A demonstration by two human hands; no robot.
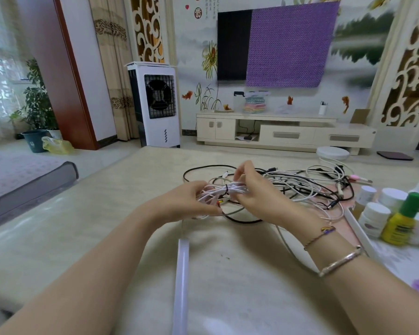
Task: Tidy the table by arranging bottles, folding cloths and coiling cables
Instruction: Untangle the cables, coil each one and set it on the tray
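Cables first: from the head view I logged a coiled white cable bundle (218, 193) held above the table (107, 213), mid-scene, between both hands. My left hand (191, 199) gripped the bundle's left end, fingers curled round the loops, thumb on the near side. My right hand (254, 189) held the right end, lower fingers curled over the strands; thumb and forefinger were raised and pinched together at the top, on something too thin for me to make out. A dark band crossed the bundle's middle.

Behind and right of the hands lay a loose tangle of cables (307, 187), black and white strands overlapping, spreading toward the far right of the table. One black cable (239, 220) looped out near the right wrist.

Bottles stood grouped at the right edge: white-capped jars (376, 215) touching one another, and a yellow bottle with a green cap (402, 221) just in front of them.

A pale tube (181, 274) ran along the table from the near edge toward the hands.

Right wrist carried a thin bracelet (320, 235) and a metal bangle (341, 261).

Far across the room: a white air cooler (159, 102), left, and a TV half-draped in purple cloth (288, 44).
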